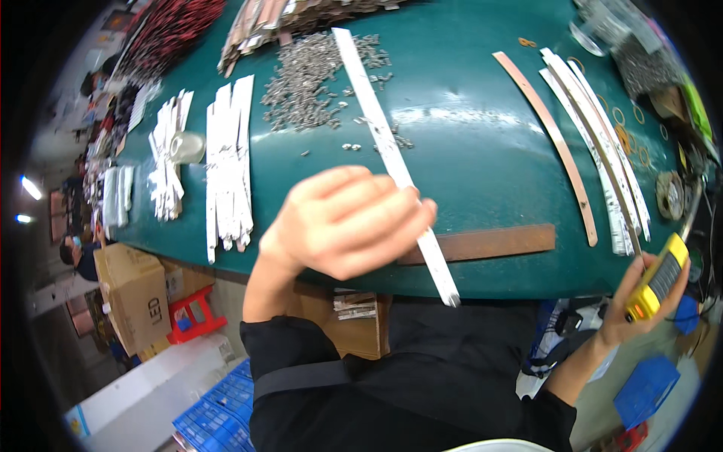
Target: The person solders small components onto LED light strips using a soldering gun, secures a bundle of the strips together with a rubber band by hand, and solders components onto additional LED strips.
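Note:
My left hand point(350, 218) is closed, slightly blurred, around a long white strip point(376, 124) with dark specks. The strip slants over the green table, its lower end past the near edge. At the right, my right hand point(636, 297) is wrapped round a yellow tool point(660, 279) with a black grip panel and a thin metal shaft; its exact kind I cannot make out. Its fingertips are by the lower end of a bundle of white and grey strips point(602, 151); whether they touch it I cannot tell. Left of that bundle lies a pinkish-brown strip point(553, 135).
A brown flat bar point(489, 242) lies near the table's front edge. Small metal pieces point(305, 79) are heaped at the back. White strip piles point(230, 166) and a translucent cup point(187, 148) stand left. Rubber bands point(625, 139) and a tape roll point(669, 196) lie right.

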